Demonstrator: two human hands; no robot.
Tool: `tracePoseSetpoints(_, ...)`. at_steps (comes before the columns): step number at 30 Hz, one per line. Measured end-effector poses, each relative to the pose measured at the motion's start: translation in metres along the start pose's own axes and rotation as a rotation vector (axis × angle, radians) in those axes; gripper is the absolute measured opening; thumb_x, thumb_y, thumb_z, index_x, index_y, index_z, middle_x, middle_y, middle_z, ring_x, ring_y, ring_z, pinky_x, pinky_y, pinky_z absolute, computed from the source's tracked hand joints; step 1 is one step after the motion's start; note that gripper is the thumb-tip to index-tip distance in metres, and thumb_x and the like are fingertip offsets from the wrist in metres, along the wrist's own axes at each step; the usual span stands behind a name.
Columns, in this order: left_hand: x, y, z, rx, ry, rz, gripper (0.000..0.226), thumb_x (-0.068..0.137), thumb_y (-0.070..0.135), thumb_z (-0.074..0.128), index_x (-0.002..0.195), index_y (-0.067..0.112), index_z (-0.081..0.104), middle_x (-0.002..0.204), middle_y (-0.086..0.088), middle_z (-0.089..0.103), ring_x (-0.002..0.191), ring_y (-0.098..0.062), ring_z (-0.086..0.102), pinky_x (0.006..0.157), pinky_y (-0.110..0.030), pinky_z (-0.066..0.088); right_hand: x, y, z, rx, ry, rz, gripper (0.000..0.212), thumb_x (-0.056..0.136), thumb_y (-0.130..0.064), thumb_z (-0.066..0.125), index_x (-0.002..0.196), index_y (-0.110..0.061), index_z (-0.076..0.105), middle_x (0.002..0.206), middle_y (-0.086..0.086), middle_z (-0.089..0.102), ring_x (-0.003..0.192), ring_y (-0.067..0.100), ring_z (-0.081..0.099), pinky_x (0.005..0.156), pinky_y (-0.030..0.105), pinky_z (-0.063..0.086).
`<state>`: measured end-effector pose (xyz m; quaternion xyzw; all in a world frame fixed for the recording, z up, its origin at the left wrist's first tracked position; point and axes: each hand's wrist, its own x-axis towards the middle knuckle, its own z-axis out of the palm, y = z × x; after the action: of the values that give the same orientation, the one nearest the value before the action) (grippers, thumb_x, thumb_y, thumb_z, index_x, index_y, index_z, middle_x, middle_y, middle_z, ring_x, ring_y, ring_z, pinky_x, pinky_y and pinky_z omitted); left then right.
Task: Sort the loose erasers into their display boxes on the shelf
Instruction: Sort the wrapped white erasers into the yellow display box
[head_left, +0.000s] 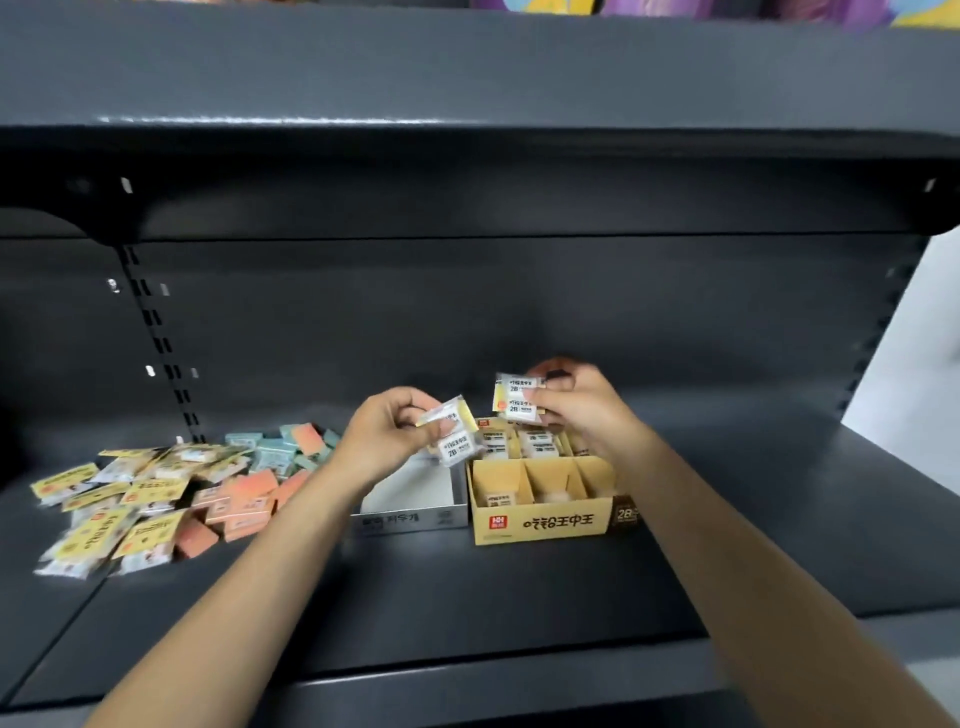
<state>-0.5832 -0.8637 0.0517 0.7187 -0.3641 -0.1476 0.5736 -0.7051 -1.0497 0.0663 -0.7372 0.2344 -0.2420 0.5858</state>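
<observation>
Wrapped 2B erasers are being handled by both hands above the boxes on the dark shelf (519, 597). By the left hand (387, 431), a pair of 2B erasers (453, 434) is being pinched, the fingers curled round them, just above the back edge of the grey box (410, 519). By the right hand (576, 410), another pair of 2B erasers (517, 397) is being gripped over the rear rows of the yellow display box (540, 525), fingers closed on the wrappers.

Progress is being judged as partial, likely nearer the start than the end. The back compartments of the yellow display box are being filled with white-wrapped pieces, while its three front compartments are being left nearly bare, one piece showing in the left one. The grey box is being seen with a pale bottom and nothing clearly inside.

A large loose pile (171, 493) is being left on the shelf well to the left: yellow-packed pieces nearest the front, orange ones in the middle, pale blue ones at the back. No boxes for the orange or blue kinds are being shown, so most of the sorting is being counted as outstanding.
</observation>
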Motion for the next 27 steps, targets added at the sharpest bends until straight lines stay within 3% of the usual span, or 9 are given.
tracePoseSetpoints(5, 0.002, 0.001, 0.028, 0.118, -0.087, -0.045, 0.008, 0.077, 0.010, 0.073, 0.082, 0.009, 0.068, 0.077, -0.003, 0.064, 0.065, -0.008, 0.055, 0.052, -0.009, 0.044, 0.000, 0.011, -0.032, -0.003, 0.019, 0.024, 0.027, 0.086, 0.003, 0.061, 0.105, -0.016, 0.060, 0.092, 0.005, 0.068, 0.089, 0.019, 0.068, 0.080, 0.035, 0.058)
tracePoseSetpoints(10, 0.005, -0.004, 0.037, 0.191, -0.131, -0.033, 0.005, 0.074, 0.021, 0.076, 0.077, 0.020, 0.073, 0.091, -0.015, 0.070, 0.075, -0.013, 0.060, 0.077, -0.029, 0.047, 0.005, 0.024, -0.056, -0.064, 0.133, 0.026, 0.031, 0.084, 0.009, 0.057, 0.104, -0.014, 0.060, 0.099, 0.008, 0.067, 0.088, 0.017, 0.066, 0.071, 0.030, 0.057)
tracePoseSetpoints(15, 0.004, -0.008, 0.045, 0.322, -0.099, -0.005, 0.008, 0.074, 0.022, 0.077, 0.071, 0.027, 0.071, 0.087, -0.002, 0.072, 0.080, -0.008, 0.063, 0.078, -0.022, 0.045, 0.010, 0.035, -0.067, -0.225, 0.119, -0.002, 0.028, 0.081, 0.011, 0.058, 0.089, -0.016, 0.062, 0.090, 0.006, 0.065, 0.089, 0.022, 0.066, 0.074, 0.037, 0.057)
tracePoseSetpoints(19, 0.001, -0.012, 0.047, 0.537, -0.166, -0.004, 0.007, 0.077, 0.023, 0.073, 0.070, 0.024, 0.073, 0.078, 0.014, 0.069, 0.089, -0.005, 0.062, 0.089, -0.027, 0.047, 0.012, 0.041, -0.066, -0.469, 0.032, -0.045, 0.017, 0.080, 0.002, 0.064, 0.082, -0.015, 0.069, 0.086, -0.005, 0.063, 0.084, 0.010, 0.059, 0.067, 0.022, 0.048)
tracePoseSetpoints(23, -0.001, -0.007, 0.050, 0.725, -0.141, 0.057, 0.008, 0.077, 0.021, 0.070, 0.076, 0.026, 0.075, 0.071, 0.024, 0.058, 0.100, -0.015, 0.054, 0.091, -0.030, 0.044, 0.014, 0.043, -0.062, -0.751, 0.013, -0.114, 0.010, 0.083, -0.009, 0.067, 0.085, -0.013, 0.075, 0.086, -0.009, 0.060, 0.085, 0.005, 0.054, 0.075, 0.022, 0.040)
tracePoseSetpoints(27, -0.003, -0.010, 0.059, 0.687, -0.124, 0.049, 0.022, 0.074, 0.008, 0.066, 0.070, 0.029, 0.069, 0.066, 0.017, 0.065, 0.080, -0.011, 0.061, 0.084, -0.029, 0.050, 0.017, 0.046, -0.060, -0.802, 0.065, -0.101, 0.012, 0.081, -0.009, 0.069, 0.076, -0.019, 0.074, 0.087, -0.008, 0.068, 0.083, 0.007, 0.061, 0.076, 0.026, 0.051)
